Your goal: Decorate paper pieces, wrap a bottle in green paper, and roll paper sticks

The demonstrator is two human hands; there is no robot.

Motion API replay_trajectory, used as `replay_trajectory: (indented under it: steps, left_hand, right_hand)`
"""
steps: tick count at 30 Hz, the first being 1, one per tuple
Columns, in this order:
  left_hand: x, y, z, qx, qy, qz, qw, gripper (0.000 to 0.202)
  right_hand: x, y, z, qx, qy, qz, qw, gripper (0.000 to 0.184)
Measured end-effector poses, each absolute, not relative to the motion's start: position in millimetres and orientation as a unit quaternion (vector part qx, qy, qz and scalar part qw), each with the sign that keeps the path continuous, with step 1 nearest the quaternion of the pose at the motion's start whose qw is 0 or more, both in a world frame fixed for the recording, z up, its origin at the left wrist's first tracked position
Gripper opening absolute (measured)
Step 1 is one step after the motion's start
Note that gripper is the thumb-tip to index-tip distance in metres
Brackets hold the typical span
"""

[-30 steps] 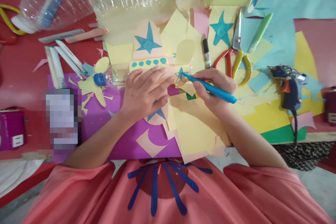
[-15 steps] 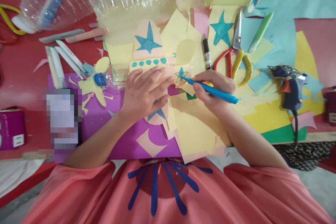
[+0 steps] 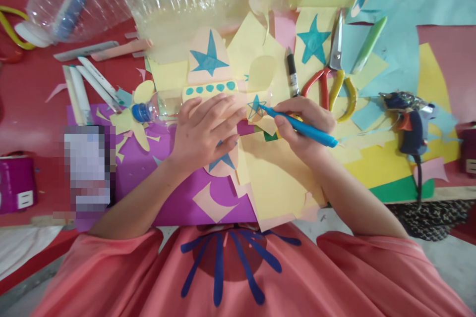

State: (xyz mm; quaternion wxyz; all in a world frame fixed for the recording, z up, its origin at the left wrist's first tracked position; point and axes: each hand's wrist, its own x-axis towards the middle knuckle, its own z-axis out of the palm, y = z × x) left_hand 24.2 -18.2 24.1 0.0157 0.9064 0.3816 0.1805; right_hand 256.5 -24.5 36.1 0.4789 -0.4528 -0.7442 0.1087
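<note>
A blue marker is pinched in my right hand, its tip touching a small outlined star that is partly coloured blue. My left hand lies spread over a small clear bottle with a blue cap, wrapped in a pale paper band with a row of teal dots. Pale paper flaps carry blue stars: one flap sticks out above the bottle, and another shows below my left hand. Most of the bottle is hidden under that hand.
Right of centre lie scissors, a black pen, a green cutter and a glue gun. Large clear bottles lie along the back. Several white markers and a blurred-out phone are on the left, among paper scraps.
More of the small star's inside is coloured blue, and the marker tip has shifted very slightly. Both hands keep almost the same place.
</note>
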Motion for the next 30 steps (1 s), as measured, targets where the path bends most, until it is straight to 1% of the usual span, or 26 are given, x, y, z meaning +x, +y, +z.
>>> replay_trajectory:
  steps: [4,9,19,21,30]
  left_hand:
    - [24.6,-18.2,24.7,0.905,0.382,0.185,0.023,0.048]
    - [25.7,-18.0,25.3,0.905,0.387,0.176,0.014,0.044]
    - [25.3,-18.5,25.1,0.906,0.383,0.182,-0.016,0.045]
    - [25.3,-18.3,25.0,0.907,0.381,0.179,-0.011,0.045]
    - [24.8,-18.4,23.2,0.902,0.391,0.182,0.036,0.048]
  right_hand:
    - [257.4,-24.8,35.8,-0.442,-0.752,0.111,0.476,0.006]
    - [257.8,-25.0,35.4,-0.453,-0.743,0.113,0.479,0.006]
    - [256.7,-24.6,36.1,-0.441,-0.749,0.113,0.481,0.005]
    - [256.4,-25.3,36.8,-0.440,-0.749,0.113,0.483,0.006]
    - [255.9,-29.7,39.1,-0.456,-0.760,0.134,0.445,0.006]
